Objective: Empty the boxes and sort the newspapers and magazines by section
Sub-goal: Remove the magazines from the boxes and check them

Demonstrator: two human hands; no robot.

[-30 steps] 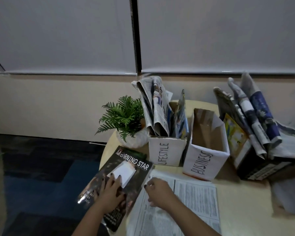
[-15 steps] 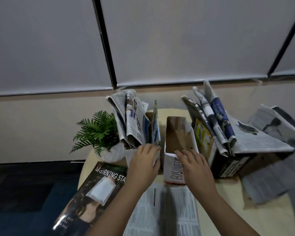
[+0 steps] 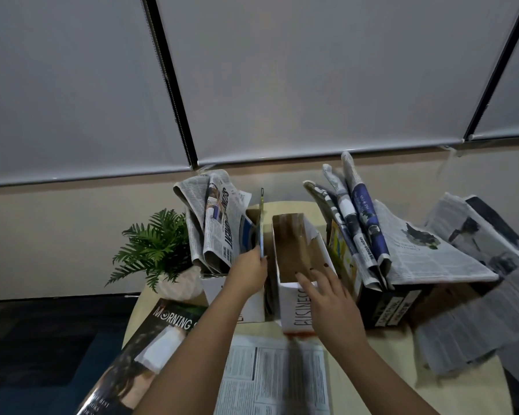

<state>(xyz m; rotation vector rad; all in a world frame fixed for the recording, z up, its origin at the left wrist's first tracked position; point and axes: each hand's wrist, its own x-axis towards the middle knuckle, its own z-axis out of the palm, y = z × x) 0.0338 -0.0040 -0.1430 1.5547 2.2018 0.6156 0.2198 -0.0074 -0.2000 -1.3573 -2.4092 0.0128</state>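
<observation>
Head cam: left hand [image 3: 247, 272] is pinching a thin magazine [image 3: 261, 223] standing upright in the left white box [image 3: 246, 307], which is still stuffed w/ folded newspapers [image 3: 215, 223]. Right hand [image 3: 327, 298], fingers straight and spread, is resting on the rim of the box marked "BUSINESS" [image 3: 294, 307]; that one is looking empty. Dark box [image 3: 393, 304] at right is still holding rolled papers. Judging approx. a third done: one box emptied, two left, sorting barely begun. "MORNING S…" magazine [image 3: 150, 345] and a newsprint sheet [image 3: 270, 375] are lying flat on the table [image 3: 387, 369].
</observation>
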